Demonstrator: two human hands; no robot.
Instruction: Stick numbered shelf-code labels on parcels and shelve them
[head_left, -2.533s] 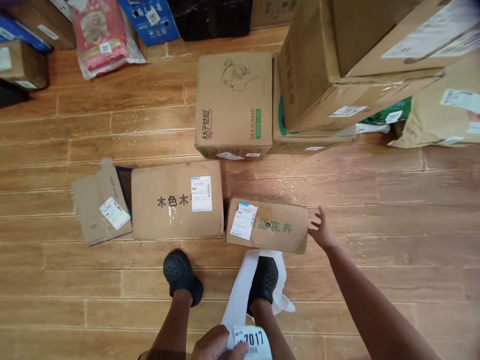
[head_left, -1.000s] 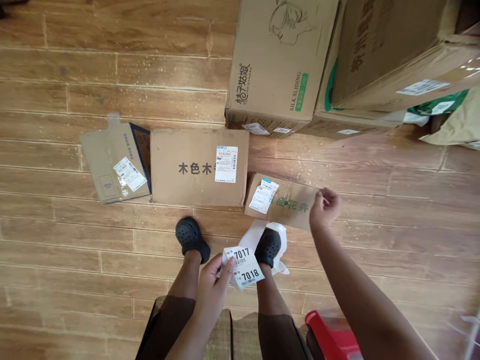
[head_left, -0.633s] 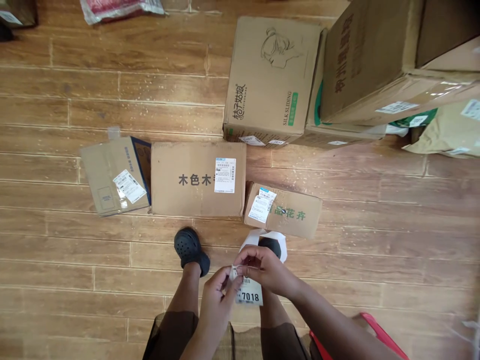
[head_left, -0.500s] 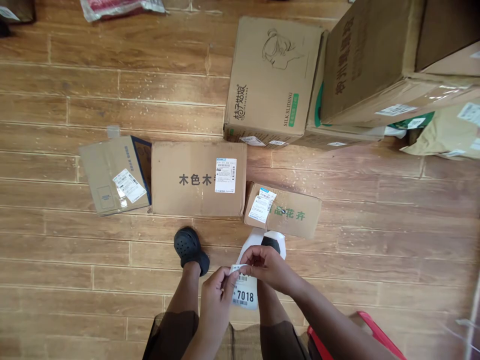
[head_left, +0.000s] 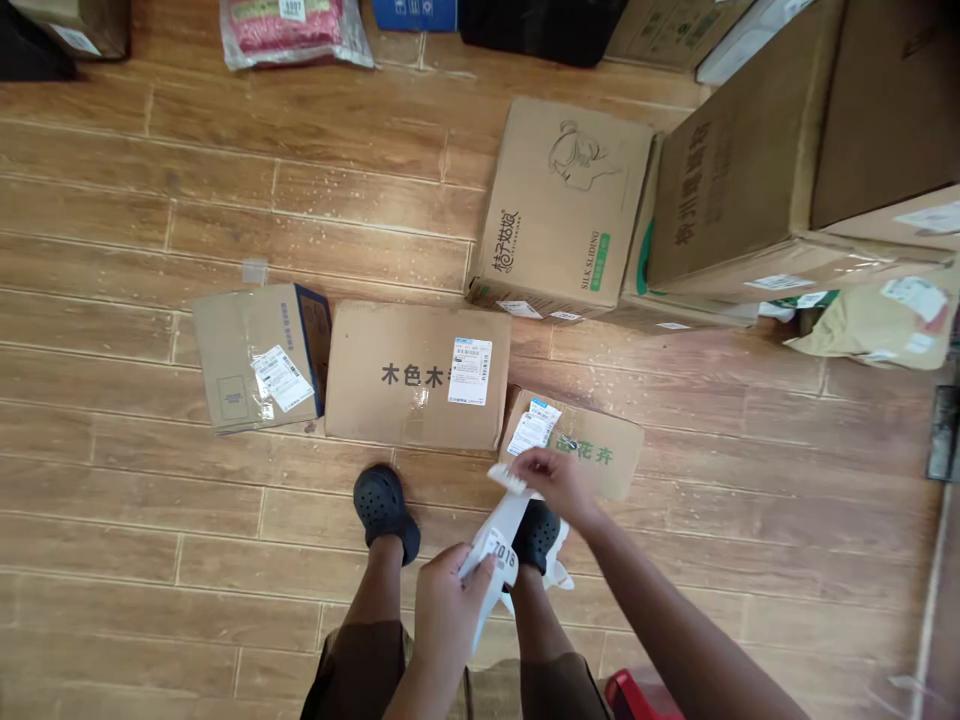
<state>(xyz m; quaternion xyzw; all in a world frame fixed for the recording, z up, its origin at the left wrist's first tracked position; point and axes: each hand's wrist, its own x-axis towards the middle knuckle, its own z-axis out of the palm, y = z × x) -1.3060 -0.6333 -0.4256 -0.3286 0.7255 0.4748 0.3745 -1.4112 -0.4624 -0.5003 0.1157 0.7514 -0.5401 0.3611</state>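
My left hand (head_left: 446, 605) is closed on a white strip of label stickers (head_left: 506, 520), pinched between thumb and fingers; one label on it reads 7018. Up and to the right, my right hand (head_left: 561, 485) pinches a small white label sticker (head_left: 507, 479), which stands away from the strip or only just meets its upper end; I cannot tell which. Just beyond the right hand lies a small carton (head_left: 611, 470) with green print and a shipping label (head_left: 534, 426). A wider brown carton (head_left: 390, 400) with dark print sits left of it.
A blue-sided carton (head_left: 225, 370) completes the row on the wooden floor (head_left: 262, 510). Stacked big boxes (head_left: 735, 180) and a SILK SLIDING carton (head_left: 570, 200) stand at the upper right. My dark clogs (head_left: 384, 510) are below the row; a red object (head_left: 634, 695) shows at the bottom.
My right hand has moved up and to the right with a label sticker, away from my left hand. The strip now stretches out and tilts. The view has shifted, showing more items at the top.
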